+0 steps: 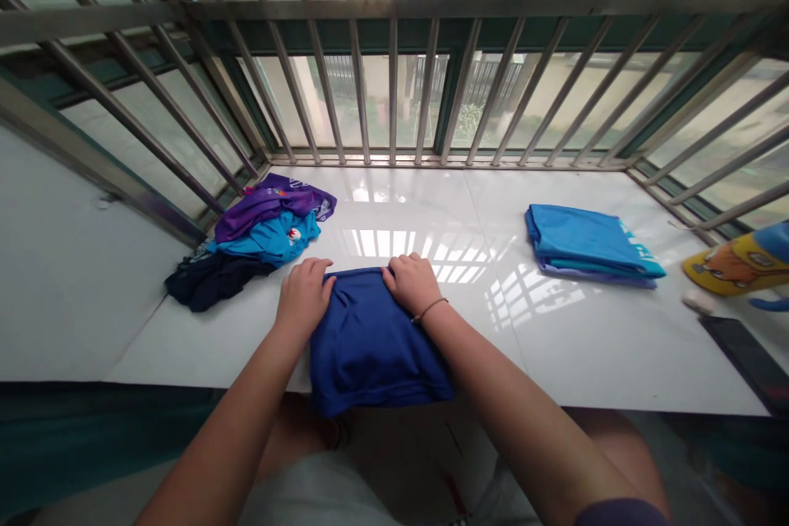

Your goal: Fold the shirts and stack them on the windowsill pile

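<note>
A dark blue garment [376, 337] lies in front of me as a flattened, folded rectangle, with its near hem hanging over the ledge's front edge. At its far left corner, my left hand [303, 300] is closed on the cloth, thumb along the edge. The far right corner is pinched by my right hand [416, 286], its fingers curled over; a thin bracelet circles that wrist. Whether it is a shirt or shorts cannot be made out. To the left is a crumpled heap with a purple garment [265, 209], a bright blue garment [271, 238] and a black garment [215, 279].
Folded blue clothes [579, 234] are stacked on the white tiled ledge [394, 214] to the right. Farther right are a yellow and blue cartoon-printed container [740, 261], a small pale object [699, 301] and a dark phone [749, 357]. Metal window bars [393, 90] enclose the ledge.
</note>
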A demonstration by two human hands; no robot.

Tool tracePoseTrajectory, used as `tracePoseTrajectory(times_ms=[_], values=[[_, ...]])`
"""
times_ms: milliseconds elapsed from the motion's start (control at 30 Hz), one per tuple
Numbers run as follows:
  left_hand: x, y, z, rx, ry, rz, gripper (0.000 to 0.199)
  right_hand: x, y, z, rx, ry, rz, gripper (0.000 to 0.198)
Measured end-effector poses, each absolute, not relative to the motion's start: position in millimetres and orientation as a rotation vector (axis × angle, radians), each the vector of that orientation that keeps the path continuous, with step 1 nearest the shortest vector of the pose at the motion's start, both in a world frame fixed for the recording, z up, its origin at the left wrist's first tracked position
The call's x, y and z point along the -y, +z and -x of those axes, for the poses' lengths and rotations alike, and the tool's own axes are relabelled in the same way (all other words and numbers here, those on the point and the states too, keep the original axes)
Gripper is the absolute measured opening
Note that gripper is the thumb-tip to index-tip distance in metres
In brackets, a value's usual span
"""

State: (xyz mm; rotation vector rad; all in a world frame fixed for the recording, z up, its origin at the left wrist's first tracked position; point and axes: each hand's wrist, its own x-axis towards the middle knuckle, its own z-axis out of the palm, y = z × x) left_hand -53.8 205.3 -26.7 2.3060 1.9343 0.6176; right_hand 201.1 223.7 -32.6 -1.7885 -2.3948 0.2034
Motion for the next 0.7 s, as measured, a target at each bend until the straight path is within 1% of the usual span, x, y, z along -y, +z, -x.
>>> tracePoseTrajectory(times_ms=[67,100,167,200,267,333,400,433,467,533,600,667,700], values=[[-184.5,-20.7,37.4,-1.762,0.733,-2.464,0.036,-223.7,-34.3,-202.3,2.397,0.192,1.776,0.042],[-172.8,-20.4,30.3,-1.611,0.716,-2.544,0.039,-223.9,-34.8,-202.8,2.397,0.188,1.77,0.041],[-150.3,-27.1,23.4,-1.404,0.557,-2.64,0.045,-224.1,-35.7,-203.1,2.393,0.18,1.762,0.04],[-140.5,-33.6,25.4,-1.415,0.452,-2.639,0.049,-224.0,-36.1,-202.9,2.39,0.176,1.759,0.04],[-124.3,-48.9,40.8,-1.68,0.294,-2.524,0.055,-223.5,-37.3,-202.2,2.387,0.171,1.751,0.04],[-110.7,-61.2,65.5,-2.048,0.227,-2.326,0.058,-223.9,-38.7,-201.7,2.387,0.168,1.737,0.04],[-95.9,-65.1,88.0,-2.278,0.256,-2.226,0.058,-225.8,-39.1,-202.0,2.383,0.166,1.723,0.039],[-87.3,-63.7,94.9,-2.3,0.316,-2.252,0.058,-226.8,-38.3,-202.4,2.379,0.165,1.716,0.039],[-77.6,-60.8,97.9,-2.253,0.395,-2.328,0.059,-227.1,-36.6,-202.9,2.373,0.164,1.709,0.038],[-56.6,-53.9,92.5,-2.001,0.536,-2.553,0.064,-222.8,-30.2,-202.9,2.363,0.151,1.688,0.035],[-37.2,-52.2,77.7,-1.693,0.538,-2.77,0.072,-207.3,-21.4,-200.1,2.34,0.137,1.604,0.035],[-23.9,-60.1,62.9,-1.503,0.463,-2.899,0.075,-180.3,-13.5,-193.8,2.29,0.24,1.404,0.037],[-20.0,-67.3,57.9,-1.471,0.452,-2.927,0.074,-164.7,-10.7,-189.9,2.268,0.371,1.272,0.036]])
